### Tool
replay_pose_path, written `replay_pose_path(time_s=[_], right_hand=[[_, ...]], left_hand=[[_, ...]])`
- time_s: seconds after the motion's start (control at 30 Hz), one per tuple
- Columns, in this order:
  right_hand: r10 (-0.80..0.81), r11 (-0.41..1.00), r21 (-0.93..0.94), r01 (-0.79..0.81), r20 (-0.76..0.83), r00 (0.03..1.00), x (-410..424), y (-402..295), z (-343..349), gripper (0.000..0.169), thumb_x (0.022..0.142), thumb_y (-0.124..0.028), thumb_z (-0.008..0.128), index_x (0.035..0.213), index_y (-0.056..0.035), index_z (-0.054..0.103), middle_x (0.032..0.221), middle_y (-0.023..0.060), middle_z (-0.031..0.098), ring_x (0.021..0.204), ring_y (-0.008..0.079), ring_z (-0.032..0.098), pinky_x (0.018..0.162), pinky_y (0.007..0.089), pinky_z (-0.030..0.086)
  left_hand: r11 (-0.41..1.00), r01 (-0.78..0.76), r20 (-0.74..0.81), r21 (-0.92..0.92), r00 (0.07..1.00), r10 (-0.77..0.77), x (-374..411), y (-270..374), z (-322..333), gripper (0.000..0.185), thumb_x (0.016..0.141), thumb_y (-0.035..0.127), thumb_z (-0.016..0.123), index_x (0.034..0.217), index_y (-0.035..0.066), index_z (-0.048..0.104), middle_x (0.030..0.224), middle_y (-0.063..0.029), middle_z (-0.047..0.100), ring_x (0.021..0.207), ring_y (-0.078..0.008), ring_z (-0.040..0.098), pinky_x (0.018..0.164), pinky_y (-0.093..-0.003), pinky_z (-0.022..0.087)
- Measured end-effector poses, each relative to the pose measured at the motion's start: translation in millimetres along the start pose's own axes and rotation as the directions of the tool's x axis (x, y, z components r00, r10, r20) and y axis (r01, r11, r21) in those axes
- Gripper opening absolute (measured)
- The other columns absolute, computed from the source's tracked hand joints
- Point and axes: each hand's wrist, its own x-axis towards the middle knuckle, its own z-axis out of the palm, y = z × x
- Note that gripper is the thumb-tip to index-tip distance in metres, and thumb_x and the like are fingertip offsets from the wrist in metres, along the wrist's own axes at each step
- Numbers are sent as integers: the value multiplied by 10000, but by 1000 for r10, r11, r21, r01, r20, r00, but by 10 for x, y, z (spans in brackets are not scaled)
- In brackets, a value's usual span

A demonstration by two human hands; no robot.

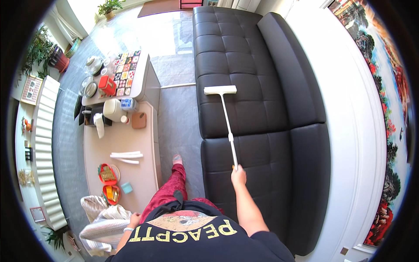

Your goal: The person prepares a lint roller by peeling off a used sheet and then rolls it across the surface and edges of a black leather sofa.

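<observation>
My right hand grips the lower end of a T-shaped white cleaning tool with a telescopic metal pole. Its wide white head rests on the quilted seat of a black leather-like sofa. A joint in the pole lies near the seam between two sofa sections. My left hand is low beside my left hip, with a band at the wrist. Striped cloth lies right beside that forearm; whether the hand holds any of it is hidden.
Left stands a low table with white strips, red snack dishes, a light blue box and a brown square item. Its raised part holds a red canister and glassware. Grey tiled floor separates table and sofa.
</observation>
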Motion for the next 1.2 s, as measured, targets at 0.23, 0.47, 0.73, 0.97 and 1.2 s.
replay_pose_path(time_s=[0.23, 0.47, 0.73, 0.97, 1.2], right_hand=[[46, 998, -40, -45, 9, 999, 1506, -1912, -251, 226, 838, -258, 467, 904, -62, 557, 884, 166, 611, 854, 345, 577, 729, 428, 459], [53, 996, -73, -52, 21, 998, 2849, -3061, -220, 228, 839, -256, 471, 906, -56, 558, 893, 165, 609, 865, 339, 577, 732, 421, 463], [69, 996, -57, -66, 68, 995, 4660, -4826, -329, 238, 834, -260, 482, 914, -50, 560, 910, 167, 608, 884, 335, 578, 739, 428, 465], [126, 992, -44, -123, 90, 988, 6280, -6731, -436, 265, 854, -257, 457, 945, -44, 586, 955, 156, 607, 930, 319, 569, 775, 413, 460], [265, 922, 210, -326, 273, 925, 7812, -8783, -293, 232, 854, -125, 438, 973, 41, 549, 772, 181, 593, 559, 274, 606, 469, 418, 516]], left_hand=[[886, -133, -58, -445, 991, 119, 924, 1993, -1338, 57, 804, 24, 492, 830, -21, 516, 758, -108, 584, 664, -172, 598, 559, -270, 501], [920, -269, -90, -286, 963, 254, 1825, 3671, -2130, 82, 793, 35, 508, 829, -31, 541, 731, -92, 592, 641, -152, 591, 582, -263, 499], [914, 8, -3, -405, 1000, -10, 2885, 4777, -2576, 66, 798, 40, 505, 827, -13, 532, 701, -98, 602, 564, -151, 581, 486, -269, 467], [986, 113, -18, -124, 993, -116, 3640, 5366, -2845, 126, 752, 119, 597, 759, -3, 628, 668, -83, 625, 607, -140, 582, 569, -273, 465], [995, 95, 57, 17, 994, -96, 5355, 6512, -3682, 127, 737, 120, 592, 792, 10, 622, 668, -87, 617, 591, -157, 579, 542, -282, 464]])
